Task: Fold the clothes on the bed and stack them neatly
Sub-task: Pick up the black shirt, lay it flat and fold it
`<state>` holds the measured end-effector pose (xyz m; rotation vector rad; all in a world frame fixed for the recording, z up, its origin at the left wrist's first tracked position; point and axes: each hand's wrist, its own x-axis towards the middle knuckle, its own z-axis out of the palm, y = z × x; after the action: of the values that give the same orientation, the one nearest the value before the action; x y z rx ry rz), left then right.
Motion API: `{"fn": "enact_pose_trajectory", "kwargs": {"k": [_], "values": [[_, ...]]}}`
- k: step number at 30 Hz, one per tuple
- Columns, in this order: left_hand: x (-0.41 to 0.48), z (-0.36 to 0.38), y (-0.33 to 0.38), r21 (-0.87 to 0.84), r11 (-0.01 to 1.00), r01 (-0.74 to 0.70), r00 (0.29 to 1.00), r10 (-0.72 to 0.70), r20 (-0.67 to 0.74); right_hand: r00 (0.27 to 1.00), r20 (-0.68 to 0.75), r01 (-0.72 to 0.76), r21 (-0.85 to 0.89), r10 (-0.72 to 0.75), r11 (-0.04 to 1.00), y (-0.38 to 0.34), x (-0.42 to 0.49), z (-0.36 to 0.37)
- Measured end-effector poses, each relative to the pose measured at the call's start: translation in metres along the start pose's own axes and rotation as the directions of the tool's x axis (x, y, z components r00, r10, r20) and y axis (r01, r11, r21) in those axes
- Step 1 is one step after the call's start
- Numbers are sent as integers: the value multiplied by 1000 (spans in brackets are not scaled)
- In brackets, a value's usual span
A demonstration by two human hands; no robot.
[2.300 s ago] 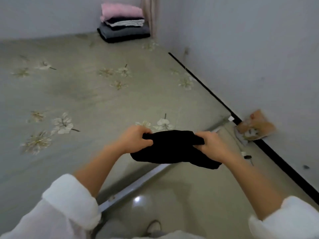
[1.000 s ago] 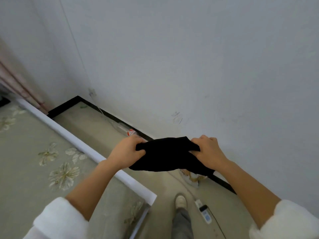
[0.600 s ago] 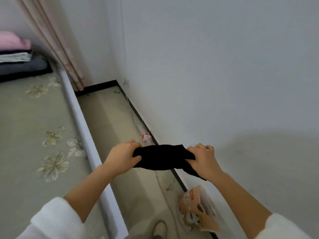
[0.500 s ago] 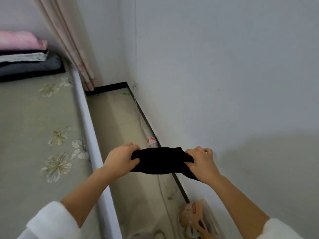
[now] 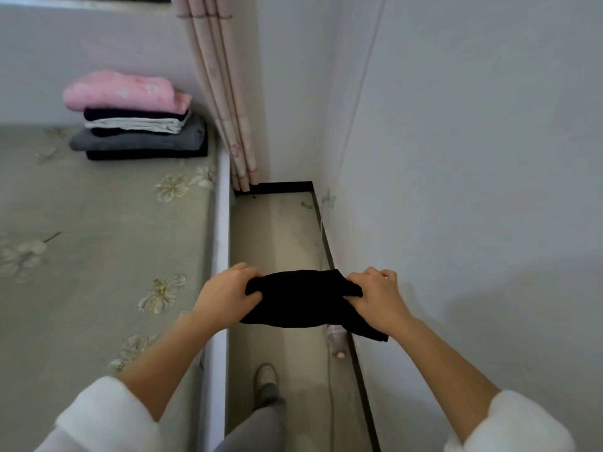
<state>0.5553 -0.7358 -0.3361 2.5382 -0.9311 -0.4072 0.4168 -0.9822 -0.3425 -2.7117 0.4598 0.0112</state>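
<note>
Soft even daylight; wide-angle edge distortion

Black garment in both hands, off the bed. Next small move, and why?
Probably carry the black garment forward-left to the stack at the far corner of the bed. The left hand and right hand grip its ends over the floor beside the bed, it looks folded small, and the pink top layer has nothing on it.
</note>
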Motion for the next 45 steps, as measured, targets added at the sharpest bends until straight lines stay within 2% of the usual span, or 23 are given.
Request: {"fn": "enact_pose_trajectory", "kwargs": {"k": [6, 13, 19, 25, 30, 32, 37, 40, 45], "values": [[107, -57, -52, 3, 997, 80, 994, -80, -77, 989, -10, 146, -89, -147, 985, -26, 161, -13], [216, -121, -101, 78, 981, 175, 947, -146, -286, 916, -6, 378, -315, -400, 871, -63, 326, -33], [305, -163, -155, 101, 959, 263, 886, -199, -418, 856, -2, 496, -277, -517, 823, -93, 463, -45], [383, -198, -189, 55, 921, 385, 786, -296, -543, 808, 45, 587, -138, -587, 797, -119, 589, -55], [429, -231, -221, 142, 848, 510, 669, -287, -686, 761, 95, 647, -38, -642, 761, -158, 677, -62], [442, -248, -237, 162, 804, 572, 625, -300, -721, 720, 88, 691, -7, -688, 722, -181, 702, -65], [473, -305, -279, 142, 689, 711, 526, -387, -757, 606, 79, 795, -30, -792, 605, -243, 766, -68], [490, -343, -310, 113, 653, 749, 464, -394, -794, 548, 61, 835, -95, -834, 541, -286, 802, -70], [518, -396, -381, 24, 650, 759, 344, -370, -863, 534, 41, 842, -110, -844, 528, -360, 861, -72]]}}
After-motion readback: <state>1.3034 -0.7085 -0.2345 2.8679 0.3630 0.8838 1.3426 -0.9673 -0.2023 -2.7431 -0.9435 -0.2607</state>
